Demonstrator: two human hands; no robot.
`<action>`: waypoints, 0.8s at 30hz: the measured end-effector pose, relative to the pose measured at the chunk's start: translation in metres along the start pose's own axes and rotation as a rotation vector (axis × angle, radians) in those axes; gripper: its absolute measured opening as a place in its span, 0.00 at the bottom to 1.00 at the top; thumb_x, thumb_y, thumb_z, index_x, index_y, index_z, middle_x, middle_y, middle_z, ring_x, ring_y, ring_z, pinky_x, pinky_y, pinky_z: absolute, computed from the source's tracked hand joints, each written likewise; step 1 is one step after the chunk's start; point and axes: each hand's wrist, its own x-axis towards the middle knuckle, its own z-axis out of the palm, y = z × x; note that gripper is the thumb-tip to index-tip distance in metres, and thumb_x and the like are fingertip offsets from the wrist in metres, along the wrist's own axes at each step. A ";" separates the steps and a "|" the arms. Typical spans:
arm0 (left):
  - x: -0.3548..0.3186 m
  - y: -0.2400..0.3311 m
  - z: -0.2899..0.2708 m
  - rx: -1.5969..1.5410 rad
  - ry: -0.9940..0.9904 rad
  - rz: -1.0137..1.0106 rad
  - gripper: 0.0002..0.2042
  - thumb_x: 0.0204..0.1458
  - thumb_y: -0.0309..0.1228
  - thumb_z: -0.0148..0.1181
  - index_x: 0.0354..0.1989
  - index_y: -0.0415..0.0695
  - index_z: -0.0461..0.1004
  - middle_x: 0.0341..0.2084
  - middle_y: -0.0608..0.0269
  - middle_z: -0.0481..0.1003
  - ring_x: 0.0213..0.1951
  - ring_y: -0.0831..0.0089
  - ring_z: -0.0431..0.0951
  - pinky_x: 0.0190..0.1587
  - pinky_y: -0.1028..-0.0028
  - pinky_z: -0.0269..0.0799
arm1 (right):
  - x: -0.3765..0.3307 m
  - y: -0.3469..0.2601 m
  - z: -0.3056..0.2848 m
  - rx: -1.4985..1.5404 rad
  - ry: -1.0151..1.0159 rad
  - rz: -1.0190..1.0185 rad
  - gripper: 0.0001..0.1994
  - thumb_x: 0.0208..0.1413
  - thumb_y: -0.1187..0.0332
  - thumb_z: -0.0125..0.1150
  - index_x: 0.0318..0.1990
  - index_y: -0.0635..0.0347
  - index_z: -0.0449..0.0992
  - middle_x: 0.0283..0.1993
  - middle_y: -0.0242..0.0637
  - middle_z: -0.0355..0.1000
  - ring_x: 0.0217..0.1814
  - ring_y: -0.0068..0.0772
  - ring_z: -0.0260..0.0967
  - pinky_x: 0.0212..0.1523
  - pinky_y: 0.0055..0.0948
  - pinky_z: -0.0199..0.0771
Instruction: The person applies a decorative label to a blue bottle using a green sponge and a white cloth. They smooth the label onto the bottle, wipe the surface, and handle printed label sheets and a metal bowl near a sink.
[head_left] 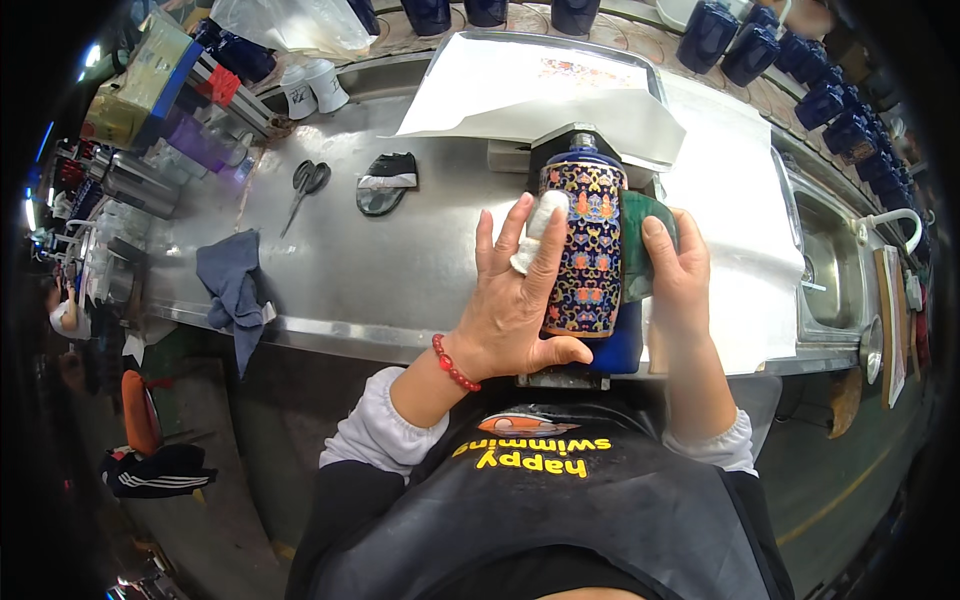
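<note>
A dark blue ceramic bottle (587, 255) lies on its side on a dark stand, its neck pointing away from me. A colourful patterned decal in orange, yellow and blue covers its body. My left hand (505, 290) rests against the bottle's left side with its fingers spread. White wrapping covers one or two of its fingers, and a red bead bracelet circles the wrist. On the other side, my right hand (680, 260) grips a flat green scraper (634, 240) and holds it against the bottle's right edge. Its fingertips are partly hidden behind the scraper.
Scissors (306, 190), a dark oval pad (387, 184) and a blue-grey cloth (232, 285) lie on the metal table (330, 260). A tray with white decal sheets (530, 90) stands beyond the bottle. At right is a sink (832, 260); several blue bottles (708, 38) line the back.
</note>
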 end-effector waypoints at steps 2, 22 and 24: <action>0.004 0.001 -0.007 0.080 -0.033 0.043 0.62 0.45 0.81 0.40 0.77 0.39 0.47 0.70 0.50 0.61 0.75 0.48 0.46 0.73 0.39 0.24 | -0.002 0.001 0.004 -0.026 0.016 -0.006 0.10 0.69 0.65 0.58 0.46 0.64 0.72 0.38 0.30 0.75 0.36 0.14 0.70 0.37 0.17 0.73; 0.018 -0.011 -0.018 0.160 -0.152 0.203 0.38 0.61 0.69 0.30 0.68 0.58 0.70 0.60 0.71 0.74 0.73 0.60 0.53 0.75 0.43 0.22 | 0.003 0.014 0.001 -0.050 0.007 -0.041 0.11 0.69 0.65 0.58 0.47 0.64 0.73 0.39 0.31 0.74 0.40 0.17 0.67 0.41 0.20 0.72; 0.018 -0.006 -0.016 0.151 -0.146 0.268 0.38 0.61 0.69 0.30 0.67 0.59 0.71 0.58 0.72 0.75 0.71 0.61 0.55 0.75 0.43 0.22 | 0.003 0.014 0.000 -0.092 0.006 -0.077 0.11 0.68 0.65 0.59 0.47 0.64 0.73 0.39 0.31 0.74 0.40 0.17 0.67 0.42 0.21 0.72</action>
